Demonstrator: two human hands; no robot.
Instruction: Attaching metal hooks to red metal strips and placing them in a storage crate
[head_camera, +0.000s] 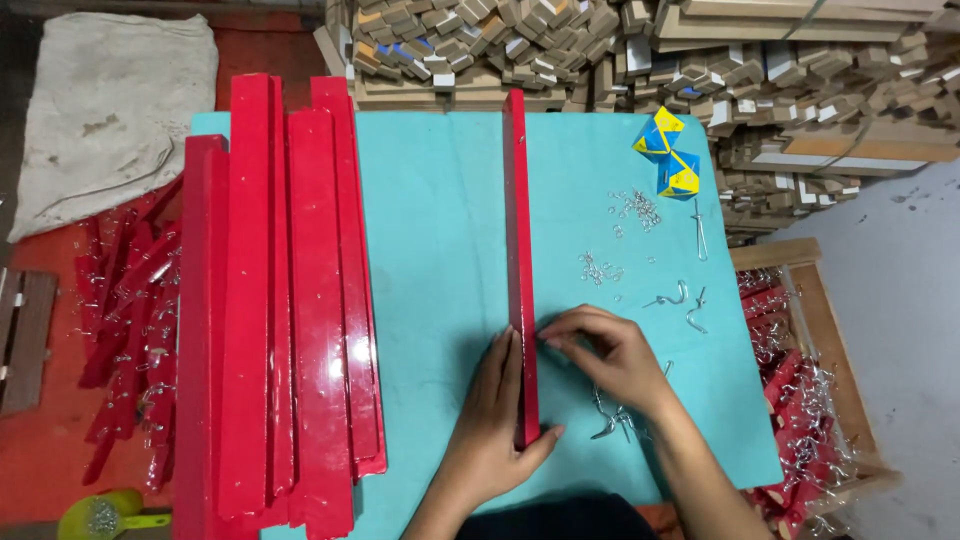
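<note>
We are steadying a single red strip (517, 260) lying lengthwise on the turquoise table (440, 250), our left hand (495, 420) clasping its near end while our right hand (605, 350) is pinching at its edge, possibly around a small screw, though the view is too fine to tell. If the left hand's hold is slackening, the glossy strip could be sliding sideways, and a sweeping right forearm could be scattering the loose metal hooks (685, 300) nearby.

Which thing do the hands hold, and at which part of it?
The left hand grips the near end of the single red strip standing on edge. The right hand pinches its side just above; whether it holds a hook cannot be told.
</note>
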